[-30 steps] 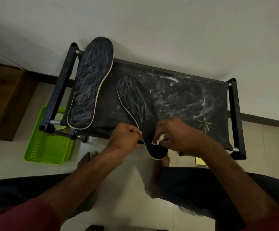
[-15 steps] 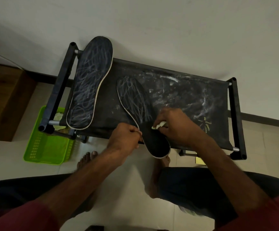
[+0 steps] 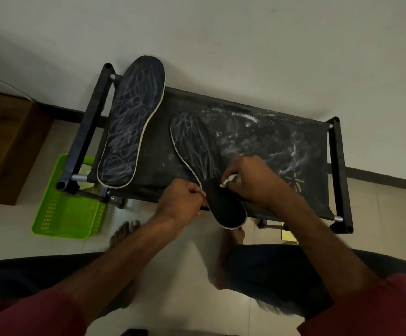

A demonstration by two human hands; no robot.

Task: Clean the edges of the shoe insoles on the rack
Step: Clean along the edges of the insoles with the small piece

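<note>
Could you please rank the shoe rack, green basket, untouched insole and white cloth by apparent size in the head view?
1. Shoe rack
2. Untouched insole and green basket: about alike; the rack hides part of the basket.
3. White cloth, pinched in the right hand.

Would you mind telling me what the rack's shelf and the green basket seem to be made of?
Rack shelf: apparently black fabric, matte, stretched between frame tubes, white-smeared. Green basket: likely glossy moulded plastic, with perforated walls.
</note>
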